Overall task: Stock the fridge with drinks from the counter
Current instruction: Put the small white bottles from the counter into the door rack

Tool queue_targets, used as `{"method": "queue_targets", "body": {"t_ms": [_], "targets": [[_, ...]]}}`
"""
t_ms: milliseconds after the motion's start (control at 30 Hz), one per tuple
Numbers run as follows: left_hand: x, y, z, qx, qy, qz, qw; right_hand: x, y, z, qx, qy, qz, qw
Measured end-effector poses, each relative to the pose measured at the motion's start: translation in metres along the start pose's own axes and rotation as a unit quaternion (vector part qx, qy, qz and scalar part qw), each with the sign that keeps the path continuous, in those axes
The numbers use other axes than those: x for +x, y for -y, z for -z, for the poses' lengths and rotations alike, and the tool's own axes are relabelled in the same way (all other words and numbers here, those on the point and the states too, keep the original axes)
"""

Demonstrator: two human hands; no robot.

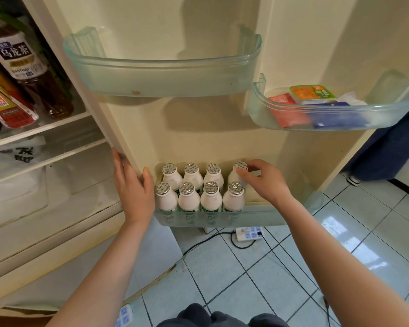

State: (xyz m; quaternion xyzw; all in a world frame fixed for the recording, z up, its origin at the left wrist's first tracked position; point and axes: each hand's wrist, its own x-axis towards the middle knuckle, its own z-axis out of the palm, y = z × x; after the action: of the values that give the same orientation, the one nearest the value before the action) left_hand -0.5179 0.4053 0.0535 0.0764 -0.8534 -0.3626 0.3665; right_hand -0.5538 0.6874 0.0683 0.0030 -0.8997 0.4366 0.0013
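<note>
- Eight small white plastic bottles with foil caps [210, 197] stand in two rows of four in the clear plastic lower door bin [269, 214].
- My right hand [267, 180] curls round the back-right bottle [233, 177]; looks like I'm seating it.
- My left hand [134, 190] braces the cream fridge door edge [125, 159], fingers straight, holding nothing.
- Counter is out of view, so I can't tell how many drinks are left.
- Room remains right of the rows. The clear upper door bin [163, 76] hangs well above the caps.

"乌龙茶" and "SUNTORY" on the tea bottle [21, 60]; "东鹏" on the yellow bottle [4, 103].
</note>
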Motion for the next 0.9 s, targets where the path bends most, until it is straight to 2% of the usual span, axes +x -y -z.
{"method": "queue_targets", "body": {"t_ms": [300,667,800,900], "targets": [[0.0,-0.002,-0.001,0.001,-0.007,0.003,1.0,0.001,0.005,0.001,-0.008,0.048,0.027,0.998],[0.001,-0.005,0.005,0.0,0.023,0.014,1.0,-0.01,0.006,-0.004,0.041,0.047,-0.009,0.998],[0.001,-0.006,0.009,0.003,0.04,0.025,0.999,-0.017,0.009,-0.003,0.025,0.021,0.0,0.999],[0.002,-0.005,0.015,-0.007,0.068,0.023,0.997,-0.025,0.019,-0.003,-0.028,-0.053,0.035,0.998]]}}
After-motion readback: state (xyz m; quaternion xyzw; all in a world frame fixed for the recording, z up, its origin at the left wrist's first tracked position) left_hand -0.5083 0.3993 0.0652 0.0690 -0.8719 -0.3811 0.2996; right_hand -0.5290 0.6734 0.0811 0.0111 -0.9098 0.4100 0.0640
